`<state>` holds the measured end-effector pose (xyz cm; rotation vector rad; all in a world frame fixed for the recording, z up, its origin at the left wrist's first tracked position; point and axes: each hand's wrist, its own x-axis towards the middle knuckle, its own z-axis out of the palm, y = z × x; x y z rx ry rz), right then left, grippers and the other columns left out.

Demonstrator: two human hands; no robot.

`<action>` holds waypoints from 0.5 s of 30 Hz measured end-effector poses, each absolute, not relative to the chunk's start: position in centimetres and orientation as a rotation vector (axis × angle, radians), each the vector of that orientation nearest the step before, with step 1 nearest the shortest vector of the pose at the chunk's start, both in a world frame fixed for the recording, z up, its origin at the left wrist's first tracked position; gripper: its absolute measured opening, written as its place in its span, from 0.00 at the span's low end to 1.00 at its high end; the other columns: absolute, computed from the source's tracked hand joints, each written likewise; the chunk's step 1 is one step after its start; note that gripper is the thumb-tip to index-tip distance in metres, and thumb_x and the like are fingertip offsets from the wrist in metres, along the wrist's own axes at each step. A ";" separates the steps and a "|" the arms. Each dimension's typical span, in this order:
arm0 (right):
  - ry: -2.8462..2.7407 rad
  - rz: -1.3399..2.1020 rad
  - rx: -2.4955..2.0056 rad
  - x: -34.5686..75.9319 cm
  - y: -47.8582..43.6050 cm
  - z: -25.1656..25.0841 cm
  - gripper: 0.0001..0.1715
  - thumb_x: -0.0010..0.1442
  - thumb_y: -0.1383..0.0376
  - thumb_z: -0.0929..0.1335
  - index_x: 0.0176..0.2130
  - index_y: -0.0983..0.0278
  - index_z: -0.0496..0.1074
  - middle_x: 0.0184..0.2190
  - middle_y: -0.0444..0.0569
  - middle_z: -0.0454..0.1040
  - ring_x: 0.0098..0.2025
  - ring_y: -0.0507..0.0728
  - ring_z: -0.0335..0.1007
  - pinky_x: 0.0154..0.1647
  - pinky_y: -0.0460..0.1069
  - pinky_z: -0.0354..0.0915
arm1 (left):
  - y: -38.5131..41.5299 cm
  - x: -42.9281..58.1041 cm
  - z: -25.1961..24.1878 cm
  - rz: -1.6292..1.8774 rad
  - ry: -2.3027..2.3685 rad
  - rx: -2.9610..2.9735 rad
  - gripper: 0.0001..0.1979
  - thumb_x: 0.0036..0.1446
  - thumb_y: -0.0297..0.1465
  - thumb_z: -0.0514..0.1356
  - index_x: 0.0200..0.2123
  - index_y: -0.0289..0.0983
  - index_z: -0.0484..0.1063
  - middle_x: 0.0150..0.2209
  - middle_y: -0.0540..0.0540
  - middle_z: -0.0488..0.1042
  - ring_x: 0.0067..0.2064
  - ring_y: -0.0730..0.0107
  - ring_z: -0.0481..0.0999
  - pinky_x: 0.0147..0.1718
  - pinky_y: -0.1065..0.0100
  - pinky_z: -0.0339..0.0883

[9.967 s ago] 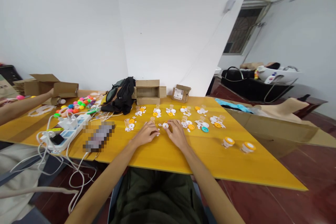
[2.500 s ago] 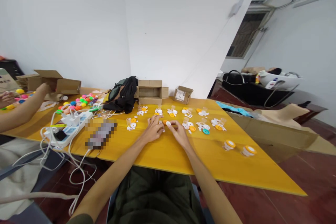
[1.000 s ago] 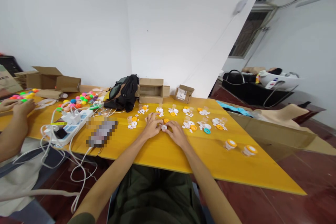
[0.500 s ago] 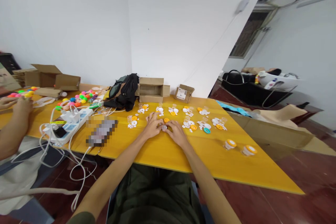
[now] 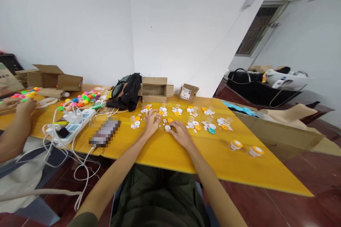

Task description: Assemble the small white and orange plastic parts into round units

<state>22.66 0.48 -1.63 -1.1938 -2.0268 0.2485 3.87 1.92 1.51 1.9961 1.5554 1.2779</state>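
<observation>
A small round white plastic piece (image 5: 167, 127) is lying at the fingertips of the right hand (image 5: 181, 134), on that hand's left side and showing no clear long axis, while an orange lid (image 5: 170, 121) is sitting just beyond it. Of the 2 hands the right is being the nearer, its thumb and fingers curving close about the piece, though whether that grip is clamping it I cannot tell. The left hand (image 5: 152, 124) is hovering farther left above the surface (image 5: 202, 163), its fingertips too unclear to tell whether they are holding anything.

Black backpack (image 5: 129, 92), white power strip (image 5: 75, 127), white basin (image 5: 293, 81)
</observation>
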 end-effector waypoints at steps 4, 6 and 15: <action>-2.015 0.185 -1.177 22.5 0.0 -1.2 0.06 0.62 0.61 0.69 0.40 0.56 0.76 0.41 0.51 0.76 0.45 0.64 0.71 0.49 0.58 0.67 | 2.5 3.4 1.3 1.375 1.559 1.904 0.11 0.60 0.26 0.55 0.37 0.44 0.77 0.52 0.48 0.73 0.58 0.54 0.66 0.59 0.49 0.59; -2.021 0.119 -1.147 22.3 -0.4 -0.9 0.07 0.63 0.63 0.68 0.42 0.56 0.76 0.43 0.52 0.76 0.47 0.64 0.71 0.51 0.58 0.66 | 2.7 3.3 1.1 1.393 1.553 1.899 0.12 0.60 0.26 0.55 0.38 0.44 0.76 0.51 0.48 0.73 0.58 0.55 0.67 0.59 0.51 0.59; -2.221 -0.230 -1.104 19.8 -1.6 0.0 0.12 0.67 0.68 0.63 0.41 0.58 0.76 0.43 0.54 0.75 0.46 0.62 0.68 0.47 0.56 0.64 | 3.4 3.5 0.5 1.554 1.351 1.798 0.12 0.53 0.20 0.57 0.35 0.41 0.75 0.44 0.47 0.74 0.51 0.61 0.73 0.55 0.59 0.65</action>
